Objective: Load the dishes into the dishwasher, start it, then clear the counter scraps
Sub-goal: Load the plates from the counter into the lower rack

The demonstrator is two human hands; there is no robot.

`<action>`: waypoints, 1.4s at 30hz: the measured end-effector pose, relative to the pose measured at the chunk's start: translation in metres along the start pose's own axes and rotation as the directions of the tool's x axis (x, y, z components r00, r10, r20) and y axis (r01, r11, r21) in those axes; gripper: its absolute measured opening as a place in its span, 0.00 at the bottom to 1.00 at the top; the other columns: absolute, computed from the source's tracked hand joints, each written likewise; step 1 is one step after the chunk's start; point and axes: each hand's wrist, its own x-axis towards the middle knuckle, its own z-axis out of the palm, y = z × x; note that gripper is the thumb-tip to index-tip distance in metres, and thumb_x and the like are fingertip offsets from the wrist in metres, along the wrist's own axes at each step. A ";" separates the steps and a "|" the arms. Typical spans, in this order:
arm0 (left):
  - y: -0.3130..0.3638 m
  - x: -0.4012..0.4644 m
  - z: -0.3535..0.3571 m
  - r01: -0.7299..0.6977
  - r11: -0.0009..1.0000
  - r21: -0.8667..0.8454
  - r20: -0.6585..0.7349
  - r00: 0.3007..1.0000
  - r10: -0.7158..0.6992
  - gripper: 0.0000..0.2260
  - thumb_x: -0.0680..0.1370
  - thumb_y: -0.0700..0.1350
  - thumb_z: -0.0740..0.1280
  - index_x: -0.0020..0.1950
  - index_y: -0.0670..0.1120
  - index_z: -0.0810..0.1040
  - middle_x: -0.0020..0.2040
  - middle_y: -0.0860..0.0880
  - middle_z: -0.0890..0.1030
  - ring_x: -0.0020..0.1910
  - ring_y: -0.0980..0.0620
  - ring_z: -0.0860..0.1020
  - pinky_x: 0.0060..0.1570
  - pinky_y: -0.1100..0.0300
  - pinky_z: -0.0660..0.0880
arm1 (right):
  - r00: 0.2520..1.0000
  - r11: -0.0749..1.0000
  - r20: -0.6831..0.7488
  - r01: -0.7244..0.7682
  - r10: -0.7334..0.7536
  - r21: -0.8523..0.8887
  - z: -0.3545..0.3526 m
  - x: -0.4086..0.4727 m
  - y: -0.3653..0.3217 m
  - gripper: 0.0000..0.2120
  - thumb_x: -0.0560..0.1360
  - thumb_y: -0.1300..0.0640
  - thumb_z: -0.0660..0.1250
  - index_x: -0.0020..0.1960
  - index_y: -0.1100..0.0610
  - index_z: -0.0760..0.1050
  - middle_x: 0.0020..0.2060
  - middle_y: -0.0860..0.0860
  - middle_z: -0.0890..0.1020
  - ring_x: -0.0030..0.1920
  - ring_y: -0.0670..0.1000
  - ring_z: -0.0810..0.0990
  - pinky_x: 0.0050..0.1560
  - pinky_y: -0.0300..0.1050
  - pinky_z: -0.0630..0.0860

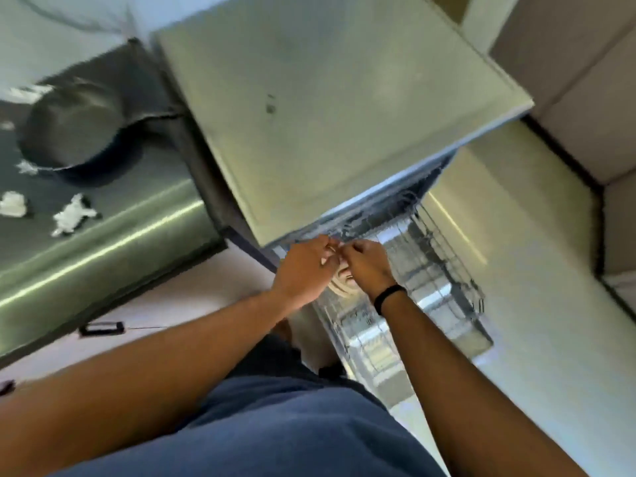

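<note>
Both hands together mid-frame: left hand [303, 270] and right hand [366, 266] pinching pale dish [340, 285] above pulled-out rack [444, 270] w/ dishwasher [330, 108] open. Blurry, exact grip unclear. Risk: slipping, chipping on tines. Scraps [70, 215] still on counter [113, 232], left.

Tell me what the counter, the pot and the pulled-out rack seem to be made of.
Counter: looks like brushed stainless steel, with streaked highlights along its edge.
Pot: dull grey metal, maybe steel or aluminium; blurred.
Rack: thin wire grid, probably coated metal; coating unclear.
</note>
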 end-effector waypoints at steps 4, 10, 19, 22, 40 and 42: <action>-0.009 -0.018 -0.069 0.018 0.960 -0.278 -0.254 0.963 -0.092 0.10 0.78 0.44 0.67 0.54 0.59 0.79 0.47 0.54 0.86 0.45 0.56 0.84 0.51 0.48 0.82 | 0.979 0.983 0.132 0.165 -0.153 -0.085 0.039 -0.007 -0.079 0.09 0.78 0.59 0.64 0.45 0.63 0.80 0.32 0.54 0.80 0.30 0.49 0.78 0.29 0.41 0.73; -0.072 -0.047 -0.171 -0.041 0.921 -0.387 -0.564 0.801 -0.202 0.09 0.79 0.43 0.70 0.58 0.51 0.82 0.40 0.54 0.84 0.37 0.60 0.81 0.45 0.57 0.80 | 0.914 0.904 0.252 0.373 -0.318 -0.211 0.135 -0.009 -0.166 0.08 0.78 0.56 0.67 0.44 0.61 0.80 0.33 0.54 0.83 0.30 0.50 0.79 0.31 0.40 0.74; -0.226 -0.132 -0.353 -0.079 0.853 -0.515 -0.793 0.422 -0.440 0.11 0.78 0.42 0.71 0.60 0.48 0.81 0.44 0.55 0.83 0.44 0.57 0.81 0.50 0.60 0.77 | 0.713 0.783 0.614 0.575 -0.339 -0.237 0.389 -0.056 -0.241 0.05 0.80 0.57 0.66 0.47 0.55 0.78 0.39 0.53 0.82 0.33 0.49 0.80 0.34 0.45 0.75; -0.289 -0.170 -0.394 -0.092 0.816 -0.570 -0.807 0.250 -0.535 0.12 0.78 0.41 0.71 0.60 0.48 0.80 0.45 0.54 0.83 0.44 0.59 0.80 0.50 0.61 0.77 | 0.649 0.753 0.690 0.616 -0.321 -0.229 0.473 -0.074 -0.252 0.04 0.80 0.56 0.66 0.47 0.54 0.78 0.39 0.52 0.82 0.35 0.49 0.79 0.35 0.46 0.74; -0.510 -0.264 -0.440 0.613 0.761 -0.214 -0.912 0.153 -0.380 0.24 0.78 0.61 0.58 0.67 0.50 0.80 0.70 0.51 0.76 0.72 0.51 0.69 0.68 0.51 0.69 | 0.663 0.944 0.747 0.210 0.055 -0.256 0.779 -0.111 -0.250 0.04 0.81 0.61 0.63 0.49 0.60 0.74 0.41 0.60 0.80 0.40 0.57 0.81 0.49 0.49 0.80; -0.515 -0.261 -0.439 0.613 0.762 -0.209 -0.918 0.146 -0.369 0.23 0.79 0.60 0.59 0.66 0.50 0.80 0.70 0.51 0.76 0.73 0.50 0.70 0.69 0.50 0.69 | 0.682 0.964 0.727 0.131 0.081 -0.230 0.806 -0.109 -0.253 0.03 0.81 0.62 0.62 0.52 0.62 0.74 0.42 0.62 0.80 0.41 0.58 0.81 0.47 0.50 0.80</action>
